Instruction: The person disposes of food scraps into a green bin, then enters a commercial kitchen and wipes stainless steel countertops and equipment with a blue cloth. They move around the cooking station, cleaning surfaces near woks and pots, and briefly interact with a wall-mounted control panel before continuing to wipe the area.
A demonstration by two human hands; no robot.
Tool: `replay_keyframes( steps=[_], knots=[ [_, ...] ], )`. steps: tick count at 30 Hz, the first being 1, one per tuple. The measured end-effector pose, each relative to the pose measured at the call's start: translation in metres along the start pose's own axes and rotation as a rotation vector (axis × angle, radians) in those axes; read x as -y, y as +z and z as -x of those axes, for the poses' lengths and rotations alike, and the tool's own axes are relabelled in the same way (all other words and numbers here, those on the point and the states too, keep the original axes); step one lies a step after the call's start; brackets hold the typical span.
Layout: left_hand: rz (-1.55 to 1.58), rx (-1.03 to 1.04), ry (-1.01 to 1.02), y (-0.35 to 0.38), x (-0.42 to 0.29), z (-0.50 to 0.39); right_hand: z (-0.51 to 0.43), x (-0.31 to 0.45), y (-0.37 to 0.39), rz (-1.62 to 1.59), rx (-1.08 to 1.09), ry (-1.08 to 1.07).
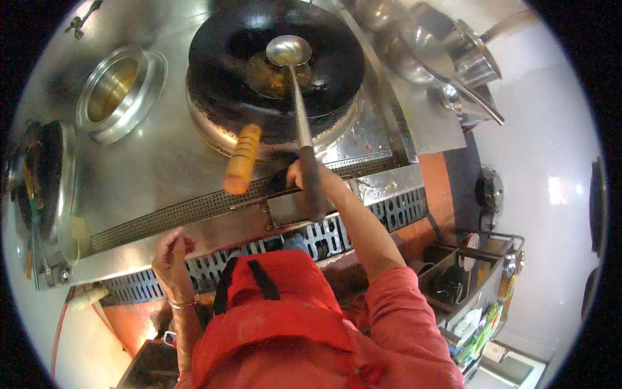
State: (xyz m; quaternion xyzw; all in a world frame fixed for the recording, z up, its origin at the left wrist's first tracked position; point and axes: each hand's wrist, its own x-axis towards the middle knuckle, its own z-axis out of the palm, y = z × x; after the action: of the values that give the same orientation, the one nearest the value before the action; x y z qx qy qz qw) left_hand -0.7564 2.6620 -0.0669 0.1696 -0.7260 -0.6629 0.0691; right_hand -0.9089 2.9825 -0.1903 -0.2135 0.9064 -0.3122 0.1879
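Observation:
A black wok (pixel 218 87) sits on a round burner ring, with some brownish liquid or food in its bottom. Across it lies a steel ladle (pixel 302 119), its bowl over the wok's middle and its dark handle pointing towards me. My right hand (pixel 297 176) is at the stove's front ledge, partly behind that handle; whether it grips the handle is unclear. Just left of it, the wok's yellow wooden handle (pixel 243 158) juts out. My left hand (pixel 175 250) hovers by the steel front edge, fingers loosely curled with nothing seen in them.
A steel pot (pixel 114 90) holding yellowish liquid is set at left. Steel pots and a long-handled pan (pixel 415 58) crowd the back right. A perforated drain strip (pixel 180 214) runs along the stove's front. A metal rack (pixel 466 277) with containers stands at my right.

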Motion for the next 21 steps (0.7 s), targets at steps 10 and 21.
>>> replay_keyframes(
  steps=[10, 21],
  knots=[
    [0.136, 0.917, -0.128, 0.211, -0.079, 0.045, 0.091, -0.057, -0.196, -0.270, -0.274, -0.072],
    [1.002, 0.595, -1.169, 0.400, -0.035, -0.016, 0.116, -0.067, -0.222, -0.586, -0.553, -0.118]
  ],
)
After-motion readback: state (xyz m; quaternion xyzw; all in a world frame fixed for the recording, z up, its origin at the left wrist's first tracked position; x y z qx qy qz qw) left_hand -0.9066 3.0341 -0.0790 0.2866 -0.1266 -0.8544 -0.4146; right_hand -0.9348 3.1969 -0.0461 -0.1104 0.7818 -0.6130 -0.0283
